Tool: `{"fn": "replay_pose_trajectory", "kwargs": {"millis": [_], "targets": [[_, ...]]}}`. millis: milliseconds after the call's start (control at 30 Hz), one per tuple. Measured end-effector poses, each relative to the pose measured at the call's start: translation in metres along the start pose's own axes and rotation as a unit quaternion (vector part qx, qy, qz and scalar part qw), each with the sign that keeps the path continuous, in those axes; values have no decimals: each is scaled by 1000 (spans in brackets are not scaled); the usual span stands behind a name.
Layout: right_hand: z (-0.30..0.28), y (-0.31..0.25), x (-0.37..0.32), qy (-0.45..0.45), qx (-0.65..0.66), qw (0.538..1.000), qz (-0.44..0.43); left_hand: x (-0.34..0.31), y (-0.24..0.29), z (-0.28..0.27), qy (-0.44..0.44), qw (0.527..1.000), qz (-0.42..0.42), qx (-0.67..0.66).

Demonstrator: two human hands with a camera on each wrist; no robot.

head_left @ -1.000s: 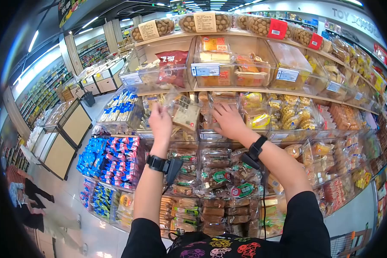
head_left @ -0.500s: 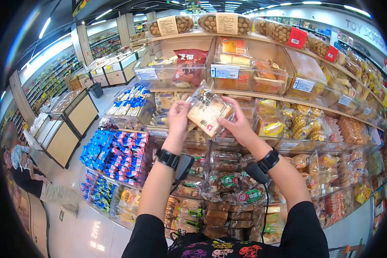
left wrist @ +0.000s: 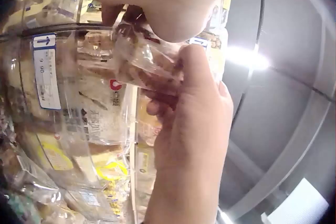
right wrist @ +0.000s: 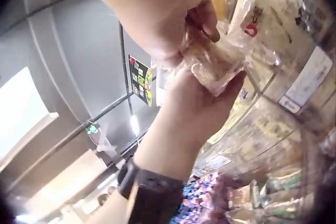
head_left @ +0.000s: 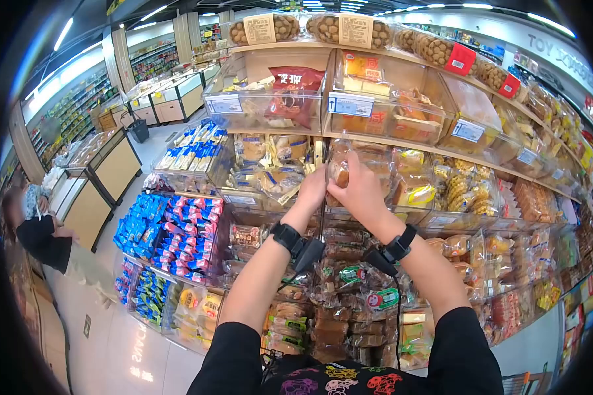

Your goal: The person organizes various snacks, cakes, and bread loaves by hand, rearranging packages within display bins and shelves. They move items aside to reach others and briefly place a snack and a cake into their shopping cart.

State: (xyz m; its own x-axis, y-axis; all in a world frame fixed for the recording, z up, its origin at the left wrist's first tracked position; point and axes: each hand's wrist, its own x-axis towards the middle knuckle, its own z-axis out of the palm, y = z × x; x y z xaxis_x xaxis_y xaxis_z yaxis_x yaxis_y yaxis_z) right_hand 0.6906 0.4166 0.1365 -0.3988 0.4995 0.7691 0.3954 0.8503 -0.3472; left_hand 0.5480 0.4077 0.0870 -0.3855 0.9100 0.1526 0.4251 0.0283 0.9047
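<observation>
In the head view, a clear-wrapped bread package (head_left: 340, 166) is tilted edge-on in front of the middle bins. My left hand (head_left: 313, 188) grips its lower left side, close beside my right hand (head_left: 358, 189), whose thumb and fingers pinch it from the right. The left wrist view shows the crinkled wrapper (left wrist: 144, 64) between both hands, my right hand (left wrist: 197, 95) curled at its edge. Seen from the right wrist, my left hand (right wrist: 191, 103) has its fingers around the package (right wrist: 212, 64). Part of the package is hidden by the hands.
More wrapped bread (head_left: 280, 181) fills the bin to the left, below a bin with a red bag (head_left: 295, 92). Blue and pink packets (head_left: 188, 237) lie lower left. Clear bin walls and shelf edges surround the hands. A person (head_left: 46, 237) stands at the far left.
My right hand has come from the bin to the package, joining my left. The package has turned from its broad face to its edge, and both hands have drawn closer together.
</observation>
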Motion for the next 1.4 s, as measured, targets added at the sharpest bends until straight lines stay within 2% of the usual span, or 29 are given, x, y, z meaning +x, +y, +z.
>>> {"fn": "replay_pose_trajectory", "kwargs": {"millis": [33,133,167,233,267,300,367,400,467,500,567,600,633,700,767,833,900,933,1000,1067,1133,1267,1300,1333,1367,1400], "targets": [[0,-1,2,-22,-16,1000,10,3,0,-1,1,1000,-1,-1],[-2,-6,7,-58,-31,998,25,13,-7,2,-29,985,-23,-171],[-2,-7,12,-70,-32,997,31,17,-9,6,-23,985,-20,-172],[0,-1,11,-76,-36,996,19,15,-16,20,-90,918,-14,-386],[3,3,12,-78,-41,996,8,18,-21,22,-87,915,-12,-393],[6,9,12,-78,-39,996,2,24,-30,21,-71,948,16,-308],[12,25,2,-41,-41,998,-19,-6,-1,8,40,986,92,-131],[12,30,0,-26,-39,998,-42,-12,2,5,41,986,91,-131],[23,36,1,-36,-59,997,-33,-22,8,-5,42,977,207,15],[26,38,2,-45,-80,996,-23,-27,12,-9,36,978,206,16],[34,41,2,-59,-79,995,-22,-38,14,-13,-7,964,237,120],[36,40,1,-71,-78,994,-33,-36,8,-10,22,959,254,125],[37,38,0,-71,-80,994,-26,-34,4,-7,15,959,255,125],[36,36,-2,-84,-58,993,-50,-27,4,-6,101,964,194,150],[24,38,-1,-117,-34,992,-36,-26,8,-10,75,970,179,144],[6,40,1,-148,-14,985,-83,-27,12,-12,89,943,261,189],[0,38,5,-157,-42,983,-79,-27,15,-10,78,948,254,177],[-1,37,6,-164,-68,981,-75,-24,18,-9,81,936,268,214],[3,39,8,-149,-95,981,-83,-20,21,-9,84,921,285,252],[11,39,10,-134,-122,979,-91,-18,21,-11,79,918,259,291],[19,40,9,-88,-234,961,-120,-14,18,-8,83,911,248,318],[24,49,5,-96,-243,954,-144,-9,12,-4,95,895,256,353],[18,48,6,-134,-205,961,-129,-10,13,-6,100,893,258,354],[14,45,10,-169,-166,965,-114,-11,14,-10,93,884,289,356],[10,43,14,-165,-166,965,-118,-11,16,-13,85,874,319,357],[3,38,18,-156,-173,965,-120,-14,22,-18,60,878,299,368]]}}
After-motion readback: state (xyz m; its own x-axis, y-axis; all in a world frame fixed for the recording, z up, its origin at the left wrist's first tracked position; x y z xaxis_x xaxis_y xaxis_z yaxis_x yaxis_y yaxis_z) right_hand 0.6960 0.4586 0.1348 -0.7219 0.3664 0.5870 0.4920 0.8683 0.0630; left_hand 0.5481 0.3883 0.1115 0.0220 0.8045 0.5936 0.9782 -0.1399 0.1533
